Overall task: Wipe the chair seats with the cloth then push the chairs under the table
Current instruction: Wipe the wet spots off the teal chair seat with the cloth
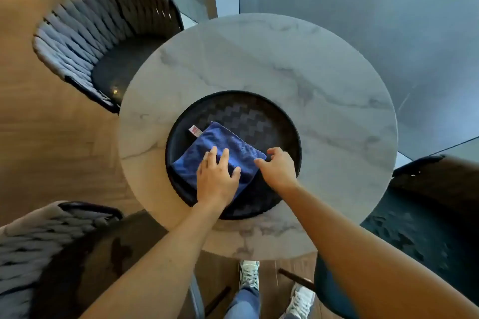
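Ringing the table (259,59), chairs (103,41) sit at ten, seven, four o'clock; left hand (216,180) lies flat on cloth (223,145) in tray (246,109), right hand (278,168) pinches its edge.

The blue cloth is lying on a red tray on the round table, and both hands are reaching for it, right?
Not quite: the tray is black, not red, as the head view shows. The blue cloth does lie on it on the round table, with the left hand resting on the cloth and the right hand at its corner.
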